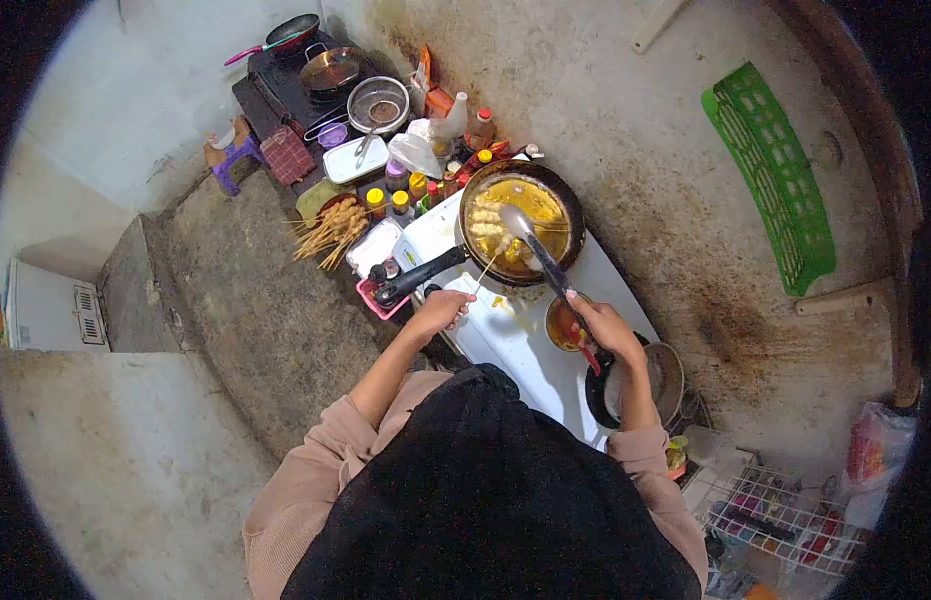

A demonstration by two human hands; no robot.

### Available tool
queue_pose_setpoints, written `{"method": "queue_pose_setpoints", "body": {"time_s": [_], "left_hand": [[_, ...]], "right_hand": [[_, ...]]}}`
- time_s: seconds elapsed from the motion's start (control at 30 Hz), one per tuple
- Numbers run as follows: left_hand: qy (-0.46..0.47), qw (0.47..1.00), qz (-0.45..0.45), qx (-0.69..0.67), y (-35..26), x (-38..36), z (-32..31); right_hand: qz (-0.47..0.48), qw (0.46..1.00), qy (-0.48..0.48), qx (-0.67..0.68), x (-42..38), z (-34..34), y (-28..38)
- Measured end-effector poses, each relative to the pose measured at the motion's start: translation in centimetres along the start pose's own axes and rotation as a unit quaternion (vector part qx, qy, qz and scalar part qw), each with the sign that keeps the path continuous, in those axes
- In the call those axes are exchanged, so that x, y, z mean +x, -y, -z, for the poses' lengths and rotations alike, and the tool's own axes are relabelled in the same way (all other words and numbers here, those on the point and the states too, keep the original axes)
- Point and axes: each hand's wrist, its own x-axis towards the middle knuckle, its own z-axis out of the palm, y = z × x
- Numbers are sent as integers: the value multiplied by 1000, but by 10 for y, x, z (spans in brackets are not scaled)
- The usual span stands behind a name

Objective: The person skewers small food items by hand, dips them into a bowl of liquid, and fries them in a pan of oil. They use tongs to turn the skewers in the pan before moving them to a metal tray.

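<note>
A frying pan (472, 255) of yellow oil stands on the white stove top (465, 335), its black handle (420, 277) pointing left. Pale skewered food (487, 215) lies in the oil. My left hand (443, 312) is closed around the thin end of a wooden skewer (485, 270), which runs up into the pan. My right hand (603, 325) grips the dark handle of a large metal spoon (517, 220), whose head is in the pan over the food. Just left of my right hand sits a small bowl of orange-brown contents (560, 322), partly hidden.
Left of the pan, a pile of coated skewers (333, 232) rests beside several sauce bottles (400, 200). Further back are a white tray (355, 160), a strainer (378, 105) and a wok (332, 68). Another pan (665, 380) stands near my right forearm, close to the wall (675, 230).
</note>
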Motion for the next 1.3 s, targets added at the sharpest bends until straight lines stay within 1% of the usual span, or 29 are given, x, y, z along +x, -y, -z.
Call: {"method": "queue_pose_setpoints", "body": {"time_s": [0.03, 0.1, 0.17, 0.23, 0.27, 0.33, 0.37, 0.43, 0.47, 0.53, 0.57, 0.73, 0.8, 0.83, 0.9, 0.97, 1.03, 1.07, 1.13, 1.17, 1.23, 1.3], "left_hand": [[0, 1000, 1, -1, 0, -1, 0], [0, 1000, -13, -11, 3, 1, 0], [1, 1000, -8, 3, 4, 2, 1], [1, 1000, -4, 15, 3, 2, 2], [6, 1000, -13, 15, 1, -1, 2], [9, 1000, -22, 13, -2, -6, 2], [17, 999, -31, -2, -3, -8, 2], [25, 999, -38, -16, -5, -12, 4], [31, 999, -36, -16, -7, -14, 6], [38, 999, -34, -13, -10, -19, 9], [39, 998, -31, -24, -11, -22, 10], [44, 998, -33, -34, -9, -24, 14], [19, 999, -42, 19, -8, -24, 14], [19, 999, -42, 19, -6, -23, 14], [2, 989, -87, 117, -4, -20, 15], [-6, 985, -101, 141, -3, -19, 15], [-15, 979, -115, 165, -3, -20, 14], [-16, 978, -118, 169, -3, -21, 14], [-18, 977, -122, 172, -3, -22, 12], [-22, 977, -123, 173, -3, -23, 11], [-28, 977, -123, 172, -4, -25, 11], [-29, 977, -118, 174, -4, -25, 12]], "right_hand": [[19, 999, 16, 45, 1, -3, -2], [33, 998, 20, 59, -3, 0, 3], [45, 996, 23, 74, -10, 4, 7], [12, 999, 6, 52, -13, 8, 9], [13, 999, 6, 51, -10, 9, 4], [21, 998, -50, -19, -2, 9, -13], [21, 998, -49, -19, -4, 9, -12], [-11, 997, -69, -34, -9, 10, -9], [-12, 997, -68, -33, -8, 8, -13], [0, 993, -113, -39, -4, 4, -24], [-1, 993, -113, -38, -6, 4, -22], [6, 994, -92, -53, -17, 8, -14], [-10, 995, -79, -58, -9, 10, -21], [-26, 995, -66, -63, -5, 11, -25], [-31, 996, -56, -55, 1, 12, -29], [-34, 997, -45, -48, 2, 11, -29], [-4, 999, -44, -2, 1, 9, -27], [-3, 999, -43, -3, 4, 9, -29], [-3, 998, -21, 60, 11, 7, -36], [-3, 998, -21, 60, 9, 6, -31], [-57, 994, 0, 94, 1, 6, -20], [-66, 992, 6, 110, 12, -1, -31]]}}
